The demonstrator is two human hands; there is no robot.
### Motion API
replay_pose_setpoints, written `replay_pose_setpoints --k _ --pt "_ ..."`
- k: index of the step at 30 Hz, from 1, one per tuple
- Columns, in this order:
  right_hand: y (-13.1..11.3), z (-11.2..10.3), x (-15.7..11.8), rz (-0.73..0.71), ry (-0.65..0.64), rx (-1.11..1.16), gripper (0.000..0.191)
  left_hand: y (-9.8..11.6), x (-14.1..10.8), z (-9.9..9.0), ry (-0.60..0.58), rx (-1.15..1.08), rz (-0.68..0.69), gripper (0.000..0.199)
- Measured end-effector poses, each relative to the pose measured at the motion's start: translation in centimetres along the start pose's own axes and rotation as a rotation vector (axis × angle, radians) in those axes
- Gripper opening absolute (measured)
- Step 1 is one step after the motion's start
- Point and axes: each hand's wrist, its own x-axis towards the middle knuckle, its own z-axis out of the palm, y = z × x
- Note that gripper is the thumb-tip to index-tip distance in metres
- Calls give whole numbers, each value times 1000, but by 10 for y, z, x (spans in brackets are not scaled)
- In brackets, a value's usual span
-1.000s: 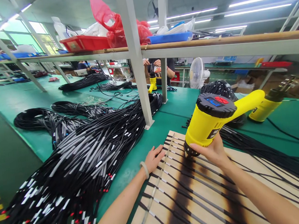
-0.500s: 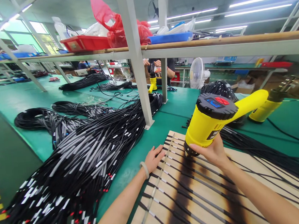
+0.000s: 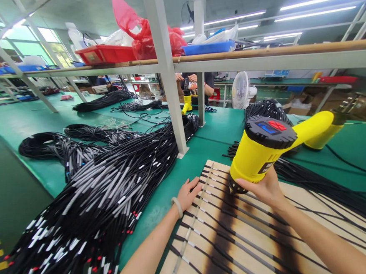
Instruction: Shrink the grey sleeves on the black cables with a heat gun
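Note:
My right hand (image 3: pixel 266 189) is wrapped round the yellow body of a heat gun (image 3: pixel 253 159), whose nozzle points down at the wooden board (image 3: pixel 250 253). Blue and red marks show on the gun's dark end cap. Black cables (image 3: pixel 230 234) with grey sleeves and white labels lie side by side across the board, which has dark scorched bands. A thin clear strip (image 3: pixel 193 219) runs over the cables near the board's left edge. There my left hand (image 3: pixel 187 195) lies with fingers stretched out, touching cable ends; it wears a pale wristband.
A large heap of black cables (image 3: pixel 110 179) covers the green table (image 3: pixel 151 222) on the left. A metal post (image 3: pixel 168 79) rises from the table to a shelf with trays. Behind the gun stands a second yellow heat gun (image 3: pixel 323 135). Another person's hands (image 3: pixel 191 78) work beyond the post.
My right hand has shifted the heat gun slightly to the right along the cables. My left hand stays in the same place.

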Motion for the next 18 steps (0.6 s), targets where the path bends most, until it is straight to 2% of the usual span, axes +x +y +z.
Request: replay_pose_setpoints --k 12,18 --pt "0 -11 -7 76 13 26 75 -1 1 1 4 -4 10 64" --pt "-15 -15 -18 128 -34 74 58 -2 2 2 18 -1 28 60"
